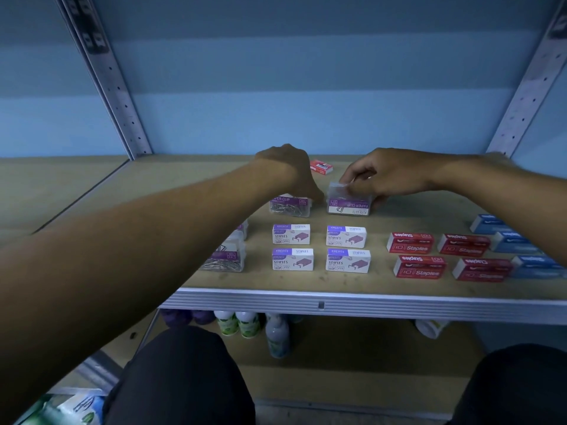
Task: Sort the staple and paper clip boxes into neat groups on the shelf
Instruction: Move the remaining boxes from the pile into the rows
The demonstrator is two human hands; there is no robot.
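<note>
Shelf (306, 280), light wood board with a grey front lip. Counted on it:

- White-and-purple staple boxes (291, 234): four, in a two-by-two block at centre.
- Red staple boxes (410, 242): four, two-by-two, right of the white ones; a fifth red box (321, 166) lies alone near the back.
- Blue boxes (487, 223): at least four at the far right, partly hidden by the right forearm.
- Clear paper clip boxes: four seen. Two at left, partly hidden by the left forearm, the nearer one (225, 258) showing best.

Left hand (287, 170) has its fingers curled down onto the third clip box (290, 205). Right hand (388, 176) pinches the fourth clip box (348, 201), tilted, label upside down, behind the white block.

Lower shelf: several bottles (277, 335), count unclear.
</note>
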